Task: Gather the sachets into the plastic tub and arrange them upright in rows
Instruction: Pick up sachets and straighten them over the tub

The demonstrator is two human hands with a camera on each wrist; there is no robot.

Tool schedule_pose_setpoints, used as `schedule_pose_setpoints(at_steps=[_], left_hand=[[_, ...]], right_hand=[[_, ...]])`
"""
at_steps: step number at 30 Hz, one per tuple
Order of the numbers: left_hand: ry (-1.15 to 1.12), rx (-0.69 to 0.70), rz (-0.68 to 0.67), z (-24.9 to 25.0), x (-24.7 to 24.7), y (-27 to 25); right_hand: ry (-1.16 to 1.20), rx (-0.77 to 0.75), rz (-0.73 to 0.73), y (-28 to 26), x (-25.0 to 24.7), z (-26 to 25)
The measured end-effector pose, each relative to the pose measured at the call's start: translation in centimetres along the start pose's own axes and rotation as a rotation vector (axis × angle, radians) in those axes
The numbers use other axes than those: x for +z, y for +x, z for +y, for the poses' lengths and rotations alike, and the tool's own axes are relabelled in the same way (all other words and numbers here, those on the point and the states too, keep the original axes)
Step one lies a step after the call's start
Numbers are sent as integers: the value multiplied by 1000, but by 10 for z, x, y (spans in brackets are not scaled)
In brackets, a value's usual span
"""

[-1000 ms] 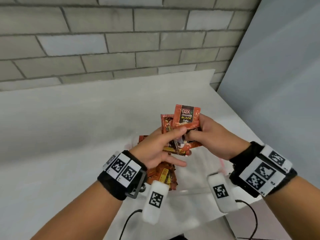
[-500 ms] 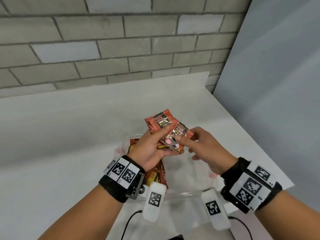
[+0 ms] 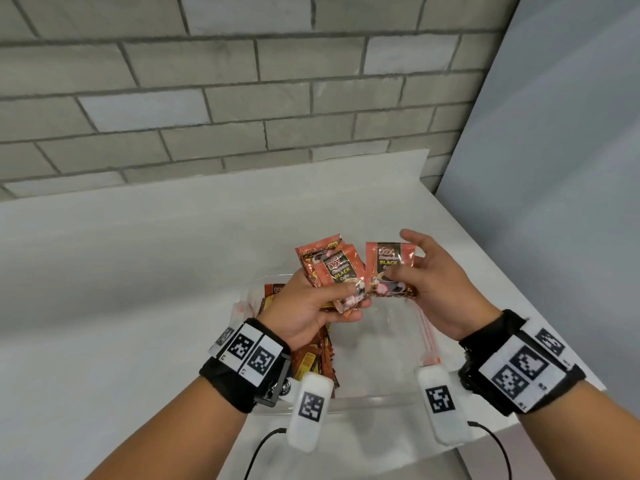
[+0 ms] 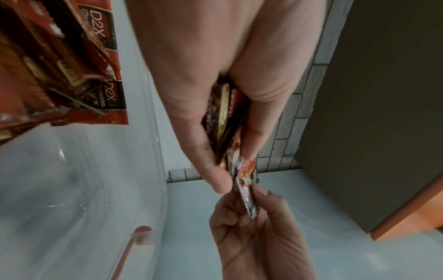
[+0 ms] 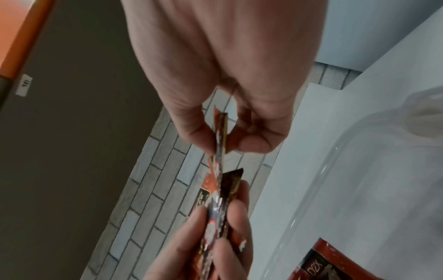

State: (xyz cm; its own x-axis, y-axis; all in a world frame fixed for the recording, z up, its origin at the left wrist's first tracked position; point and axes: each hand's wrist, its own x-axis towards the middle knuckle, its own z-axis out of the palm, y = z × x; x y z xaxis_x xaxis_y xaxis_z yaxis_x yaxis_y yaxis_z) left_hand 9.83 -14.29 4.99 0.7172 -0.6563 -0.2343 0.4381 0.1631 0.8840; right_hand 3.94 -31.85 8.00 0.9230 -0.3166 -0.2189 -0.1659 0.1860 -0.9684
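Note:
Above the clear plastic tub (image 3: 377, 400) my left hand (image 3: 311, 306) grips a small stack of orange-red coffee sachets (image 3: 329, 271), thumb on the front. Just to its right, my right hand (image 3: 429, 282) pinches a single sachet (image 3: 389, 268) between thumb and fingers, held upright and facing me. In the left wrist view the stack (image 4: 225, 123) sits edge-on between my left thumb and fingers, with the right hand (image 4: 258, 227) below. The right wrist view shows the single sachet (image 5: 219, 140) edge-on in my pinch. More sachets (image 3: 311, 358) stand along the tub's left side (image 4: 59, 66).
The tub stands on a white table (image 3: 121, 289) near its front right corner. A grey brick wall (image 3: 242, 98) runs behind and a pale panel (image 3: 554, 168) closes the right side. A zip bag with a red strip (image 3: 427, 336) lies by the tub's right rim.
Both hands held one bundle together a second ago. Now the right hand has drawn a single sachet away to the right, while the left keeps the rest.

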Motion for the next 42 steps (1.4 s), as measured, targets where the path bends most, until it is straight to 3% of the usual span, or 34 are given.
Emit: schedule_pose_setpoints(at_steps=[6, 11, 14, 18, 23, 28, 33, 36, 42], left_hand=[[82, 9, 4, -5, 1, 2], [47, 5, 0, -4, 2, -2], [-90, -9, -10, -1, -1, -5], [-317, -50, 72, -1, -7, -1], [-218, 7, 54, -4, -11, -1], [-92, 36, -10, -6, -9, -2], [-347, -69, 20, -2, -10, 4], [-244, -58, -1, -1, -11, 3], [-20, 42, -15, -3, -5, -1]], right_hand=[[-225, -27, -105, -7, 7, 8], [-256, -63, -138, -11, 13, 8], [-226, -47, -99, -9, 15, 9], [-133, 7, -16, -7, 13, 11], [108, 146, 27, -5, 11, 14], [4, 251, -34, -8, 15, 18], [43, 211, 69, -7, 10, 11], [72, 178, 69, -8, 8, 7], [31, 257, -21, -10, 15, 9]])
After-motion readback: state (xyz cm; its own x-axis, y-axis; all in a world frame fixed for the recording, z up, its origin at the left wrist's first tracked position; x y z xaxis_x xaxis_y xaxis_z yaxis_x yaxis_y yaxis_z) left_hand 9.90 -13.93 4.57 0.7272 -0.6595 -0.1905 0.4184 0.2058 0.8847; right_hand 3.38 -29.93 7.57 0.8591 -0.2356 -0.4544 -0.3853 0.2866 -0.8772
